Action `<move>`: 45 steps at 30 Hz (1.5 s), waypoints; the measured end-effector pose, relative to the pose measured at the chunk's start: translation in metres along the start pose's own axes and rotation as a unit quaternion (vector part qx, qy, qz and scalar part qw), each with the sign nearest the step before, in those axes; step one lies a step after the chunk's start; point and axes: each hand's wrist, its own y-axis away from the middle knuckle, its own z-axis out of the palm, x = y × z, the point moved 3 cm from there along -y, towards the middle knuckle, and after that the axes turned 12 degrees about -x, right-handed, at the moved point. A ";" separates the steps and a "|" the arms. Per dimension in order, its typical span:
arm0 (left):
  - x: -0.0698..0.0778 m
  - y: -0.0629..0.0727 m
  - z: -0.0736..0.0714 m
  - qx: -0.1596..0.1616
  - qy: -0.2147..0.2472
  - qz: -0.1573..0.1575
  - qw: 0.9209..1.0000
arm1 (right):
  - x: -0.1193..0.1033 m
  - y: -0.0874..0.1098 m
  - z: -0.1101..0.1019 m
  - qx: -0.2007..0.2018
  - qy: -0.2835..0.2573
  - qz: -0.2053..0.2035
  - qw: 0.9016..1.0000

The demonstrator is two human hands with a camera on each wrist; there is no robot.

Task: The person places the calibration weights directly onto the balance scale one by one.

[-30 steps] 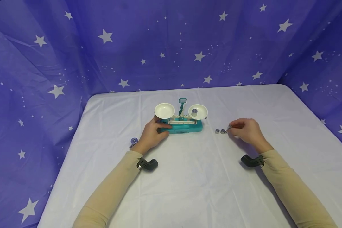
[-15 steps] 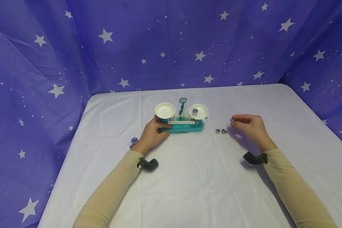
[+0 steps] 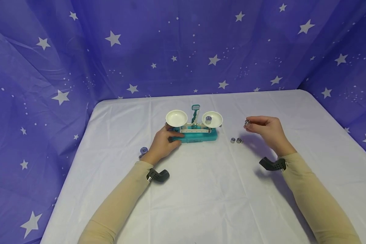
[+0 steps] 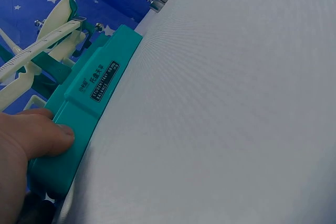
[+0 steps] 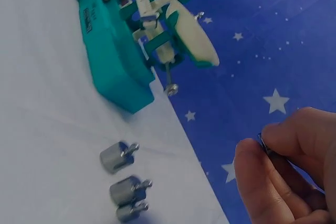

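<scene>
A teal tray balance with two white pans stands mid-table. My left hand grips the left end of its base; the thumb lies on the front face in the left wrist view. The left pan holds nothing, while a metal weight sits in the right pan. To the right of the balance, my right hand pinches a small metal weight between thumb and fingertips, raised off the table. In the right wrist view those fingers mostly hide it.
Three knobbed metal weights stand close together on the white cloth, right of the balance. More weights sit beside the left wrist, partly hidden by it. A purple starry curtain hangs behind the table.
My right hand has lifted the small weight from beside the other weights and raised it farther back, now shifting slightly left. The left hand and the balance stay put.
</scene>
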 end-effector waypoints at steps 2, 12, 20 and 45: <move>0.001 0.000 0.000 -0.001 0.001 -0.002 1.000 | -0.004 -0.002 0.002 0.002 0.021 0.007 1.000; 0.000 0.000 0.000 -0.001 0.005 -0.010 1.000 | -0.029 -0.020 0.022 -0.024 0.065 0.027 0.997; 0.002 -0.001 0.000 -0.004 0.004 -0.013 1.000 | -0.048 -0.043 0.054 -0.039 0.142 0.046 0.988; -0.001 -0.001 0.000 -0.004 -0.006 -0.007 1.000 | -0.054 -0.084 0.091 -0.072 0.323 0.106 0.937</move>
